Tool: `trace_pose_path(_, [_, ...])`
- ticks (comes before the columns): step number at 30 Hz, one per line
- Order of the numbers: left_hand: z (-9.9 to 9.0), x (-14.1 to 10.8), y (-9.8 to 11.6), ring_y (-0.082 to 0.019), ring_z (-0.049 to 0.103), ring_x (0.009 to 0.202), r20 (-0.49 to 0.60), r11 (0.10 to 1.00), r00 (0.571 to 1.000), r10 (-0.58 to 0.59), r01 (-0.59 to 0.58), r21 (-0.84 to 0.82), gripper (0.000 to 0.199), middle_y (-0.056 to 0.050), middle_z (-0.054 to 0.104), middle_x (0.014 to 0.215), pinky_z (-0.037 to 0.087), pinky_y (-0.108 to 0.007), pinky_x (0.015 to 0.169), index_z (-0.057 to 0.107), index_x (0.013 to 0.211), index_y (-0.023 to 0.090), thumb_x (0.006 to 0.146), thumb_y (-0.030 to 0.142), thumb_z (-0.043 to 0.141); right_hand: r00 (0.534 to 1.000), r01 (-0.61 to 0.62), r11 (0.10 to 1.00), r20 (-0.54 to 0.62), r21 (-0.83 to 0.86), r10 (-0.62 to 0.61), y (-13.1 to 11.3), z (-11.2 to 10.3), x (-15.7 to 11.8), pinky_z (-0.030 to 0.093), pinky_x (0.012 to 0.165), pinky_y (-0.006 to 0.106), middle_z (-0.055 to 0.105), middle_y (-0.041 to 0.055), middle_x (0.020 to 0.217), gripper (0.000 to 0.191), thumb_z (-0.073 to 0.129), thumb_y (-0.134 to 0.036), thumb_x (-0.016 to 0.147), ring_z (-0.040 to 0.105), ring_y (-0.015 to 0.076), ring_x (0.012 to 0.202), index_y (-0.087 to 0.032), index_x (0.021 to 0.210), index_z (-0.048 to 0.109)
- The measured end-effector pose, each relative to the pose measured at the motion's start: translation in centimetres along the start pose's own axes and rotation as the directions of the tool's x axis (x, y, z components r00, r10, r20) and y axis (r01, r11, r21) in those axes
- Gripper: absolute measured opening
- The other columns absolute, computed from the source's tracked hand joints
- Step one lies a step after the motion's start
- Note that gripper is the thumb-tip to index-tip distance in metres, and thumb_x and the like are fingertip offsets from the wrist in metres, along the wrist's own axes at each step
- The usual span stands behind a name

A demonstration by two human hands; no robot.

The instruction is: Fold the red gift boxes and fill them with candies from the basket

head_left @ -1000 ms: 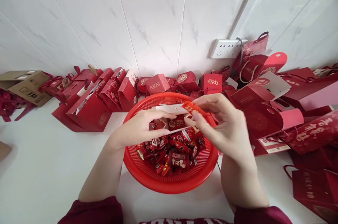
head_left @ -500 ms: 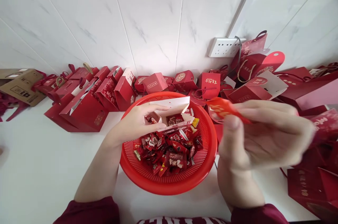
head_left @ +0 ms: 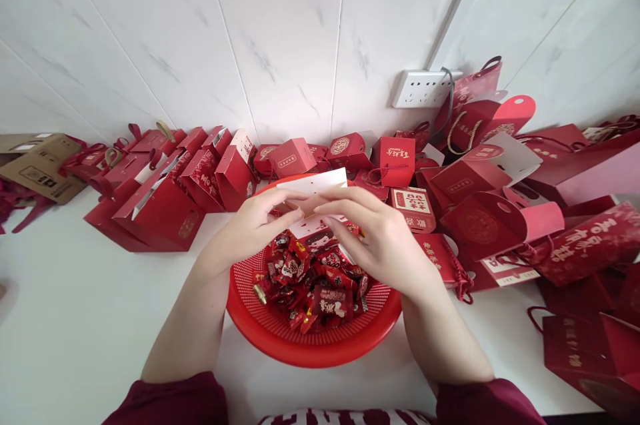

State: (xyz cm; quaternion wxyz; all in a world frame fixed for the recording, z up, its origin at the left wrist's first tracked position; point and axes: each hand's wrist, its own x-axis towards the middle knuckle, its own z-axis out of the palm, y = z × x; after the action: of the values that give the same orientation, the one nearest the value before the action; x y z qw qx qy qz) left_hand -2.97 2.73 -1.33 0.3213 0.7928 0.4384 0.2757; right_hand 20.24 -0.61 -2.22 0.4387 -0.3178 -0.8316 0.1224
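Observation:
A small gift box [head_left: 313, 230], its front printed with a figure, rests tilted on the wrapped sweets in a red plastic basket [head_left: 315, 355]. Its white inner flap [head_left: 327, 181] stands raised at the back. My left hand [head_left: 245, 231] grips the box's left side, thumb in front and fingers behind. From the right, my right hand [head_left: 383, 238] closes over the box's top and right side, fingertips almost meeting the left hand's. Both hands hide most of the opening. Red-wrapped sweets [head_left: 325, 298] fill the basket below.
Red gift bags [head_left: 160, 211] stand in a row at left, beside a cardboard carton [head_left: 43, 165]. More red boxes [head_left: 290, 157] line the tiled wall and pile up at right. A socket strip [head_left: 425, 88] is on the wall. The white tabletop [head_left: 100, 318] shows at left.
My right hand has moved left from beside the basket onto the gift box. The orange-red wrapped piece it held is out of sight. My left hand stays on the box.

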Motion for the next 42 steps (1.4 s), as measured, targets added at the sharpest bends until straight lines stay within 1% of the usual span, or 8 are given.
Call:
trace_pose_path(8, [0.1,0.1,-0.7,-0.024,0.070,0.114,-0.144,0.998,0.990,-0.011,0.021,0.064,0.044,-0.006,0.069,0.132,0.058,-0.037,0.098,0.056,0.138,0.027,0.096,0.035,0.064,0.966,-0.209,0.963,-0.191,-0.170,0.176,2.8,-1.5,-0.2,0.047,0.114,0.053,0.056,0.0148,0.148,0.049,0.065,-0.030,0.096,0.053,0.0290,0.139,-0.022,0.142,0.052])
trace_pose_path(12, [0.4,-0.4,-0.3,-0.022,0.075,0.101,-0.289,0.996,0.954,0.080,-0.090,-0.024,0.065,-0.008,0.076,0.116,0.061,-0.036,0.094,0.041,0.155,0.028,0.095,0.033,0.067,0.952,-0.304,0.952,-0.020,0.035,0.305,3.3,-1.6,-0.2,0.052,0.108,0.054,0.064,0.0141,0.142,0.066,0.070,-0.041,0.092,0.063,0.0306,0.129,-0.021,0.151,0.047])
trace_pose_path(16, [0.4,-0.5,0.0,-0.024,0.074,0.099,-0.395,0.982,0.907,0.147,-0.182,-0.051,0.074,-0.008,0.077,0.110,0.063,-0.035,0.086,0.039,0.156,0.025,0.090,0.032,0.073,0.938,-0.332,0.880,0.018,0.341,0.347,3.2,-0.9,-0.1,0.062,0.092,0.043,0.078,0.0070,0.117,0.034,0.067,-0.042,0.095,0.074,0.0254,0.107,-0.021,0.122,0.074])
trace_pose_path(21, [0.2,-0.5,0.3,-0.028,0.071,0.114,-0.180,0.966,0.983,-0.027,-0.021,-0.259,0.044,-0.011,0.072,0.128,0.063,-0.036,0.089,0.066,0.127,0.020,0.088,0.040,0.076,0.898,-0.370,0.728,0.020,0.577,0.440,3.3,-0.2,-0.1,0.065,0.076,0.036,0.081,0.0067,0.105,0.031,0.072,-0.043,0.092,0.077,0.0223,0.093,-0.020,0.112,0.077])
trace_pose_path(26, [0.4,-0.9,0.2,-0.029,0.077,0.092,0.042,0.861,0.988,-0.149,0.151,-0.485,0.035,-0.010,0.079,0.105,0.065,-0.036,0.073,0.071,0.109,0.017,0.087,0.044,0.076,0.925,-0.318,0.715,0.037,0.623,0.378,2.7,-0.1,-0.1,0.065,0.080,0.033,0.080,0.0044,0.106,0.029,0.073,-0.035,0.092,0.076,0.0189,0.096,-0.024,0.119,0.074])
trace_pose_path(32, [0.0,-1.2,0.3,-0.025,0.075,0.078,0.036,0.830,0.980,-0.196,0.186,-0.526,0.030,-0.007,0.078,0.087,0.061,-0.034,0.065,0.072,0.085,0.017,0.087,0.047,0.075,0.962,-0.229,0.814,-0.002,0.533,0.272,2.2,-0.1,-0.1,0.062,0.097,0.040,0.077,0.0046,0.122,0.027,0.074,-0.034,0.091,0.073,0.0208,0.112,-0.028,0.118,0.077])
trace_pose_path(37, [-0.2,-1.2,0.6,-0.010,0.054,0.050,-0.034,0.837,0.986,-0.162,0.119,-0.535,0.046,0.001,0.059,0.059,0.044,-0.023,0.046,0.050,0.059,0.016,0.084,0.041,0.079,0.973,-0.216,0.773,0.067,0.597,0.221,2.2,-0.1,-0.4,0.064,0.091,0.036,0.078,0.0054,0.117,0.026,0.079,-0.031,0.088,0.075,0.0204,0.105,-0.025,0.113,0.078])
trace_pose_path(42, [-0.3,-1.1,0.4,-0.017,0.068,0.070,-0.017,0.867,0.993,-0.121,0.097,-0.489,0.024,-0.002,0.071,0.079,0.056,-0.026,0.060,0.067,0.085,0.017,0.082,0.037,0.081,0.979,-0.203,0.864,0.074,0.461,0.190,1.8,-0.4,-0.4,0.063,0.087,0.034,0.079,0.0054,0.112,0.018,0.072,-0.027,0.092,0.075,0.0192,0.100,-0.022,0.108,0.078])
